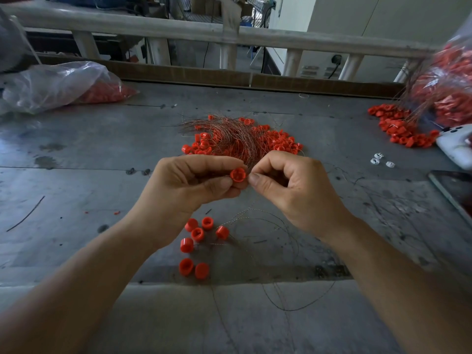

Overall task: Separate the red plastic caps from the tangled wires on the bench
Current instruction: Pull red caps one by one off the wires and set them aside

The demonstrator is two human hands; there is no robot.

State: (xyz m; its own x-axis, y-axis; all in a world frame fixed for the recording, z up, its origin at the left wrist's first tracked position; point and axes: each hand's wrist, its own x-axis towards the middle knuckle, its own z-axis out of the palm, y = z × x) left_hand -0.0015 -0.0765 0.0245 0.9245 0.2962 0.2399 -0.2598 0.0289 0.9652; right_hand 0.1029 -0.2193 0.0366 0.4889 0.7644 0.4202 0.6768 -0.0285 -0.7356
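My left hand (190, 185) holds a red plastic cap (238, 175) between thumb and fingers above the grey bench (76, 175). Right beside that cap, my right hand (293, 185) pinches a thin wire with thumb and forefinger. Behind my hands lies a pile of red caps (275, 141) tangled with copper-coloured wires (229, 131). Below my hands, several loose red caps (196, 235) lie on the bench next to loose thin wires (268, 226).
A clear plastic bag with red caps (58, 85) lies at the back left. Another bag of caps and wires (444, 93) spills onto the bench at the right. Small white parts (380, 159), a white object (457, 146) and a dark flat device (454, 190) sit at the right edge.
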